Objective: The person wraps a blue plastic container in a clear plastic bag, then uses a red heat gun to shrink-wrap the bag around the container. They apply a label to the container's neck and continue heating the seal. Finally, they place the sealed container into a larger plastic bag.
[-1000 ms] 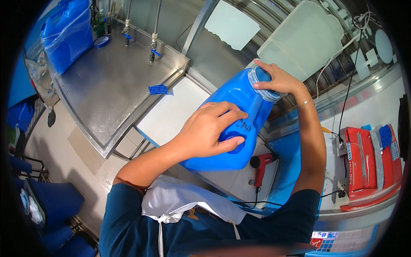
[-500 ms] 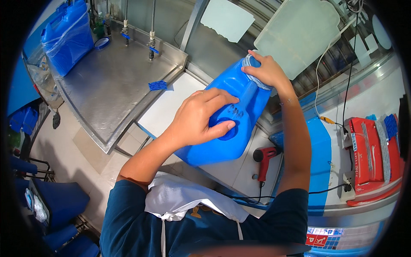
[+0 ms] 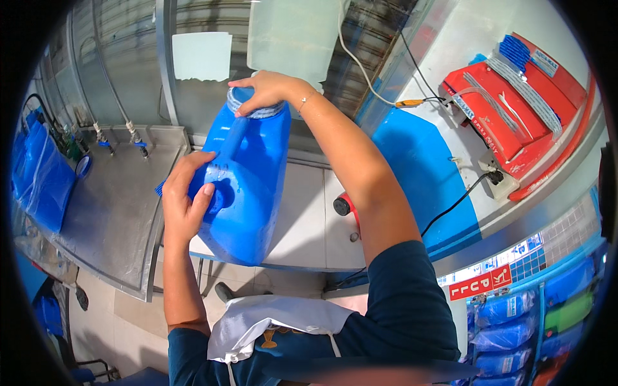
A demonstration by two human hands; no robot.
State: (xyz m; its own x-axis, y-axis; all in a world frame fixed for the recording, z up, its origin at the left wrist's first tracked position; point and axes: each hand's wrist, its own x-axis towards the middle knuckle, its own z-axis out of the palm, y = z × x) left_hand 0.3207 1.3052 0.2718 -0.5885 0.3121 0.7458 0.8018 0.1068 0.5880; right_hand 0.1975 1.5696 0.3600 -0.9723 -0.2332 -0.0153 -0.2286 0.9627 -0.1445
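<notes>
A blue plastic water jug [image 3: 257, 186] stands tilted in front of me, over the white counter. My right hand [image 3: 273, 90] wraps over its capped top, with thumb and fingers around the printed band [image 3: 267, 113] there. My left hand [image 3: 183, 199] grips the jug's left side. Its thumb lies by the round blue fitting [image 3: 222, 195] low on the jug, and its fingers reach along the wall near the moulded handle. A red heat gun [image 3: 344, 204] with a black nozzle lies on the counter, mostly hidden behind my right arm.
To the left is a steel sink counter [image 3: 116, 206] with two valved pipes, a blue tape roll [image 3: 84, 167] and a wrapped blue jug [image 3: 42, 170]. Red packs with strips [image 3: 508, 103] sit on the right ledge, near cables and a socket. Wrapped jugs fill shelves [image 3: 505, 334] at lower right.
My view has swung to the right. The jug has turned more upright in the picture, with both hands still on it; my left hand has moved round to its left side.
</notes>
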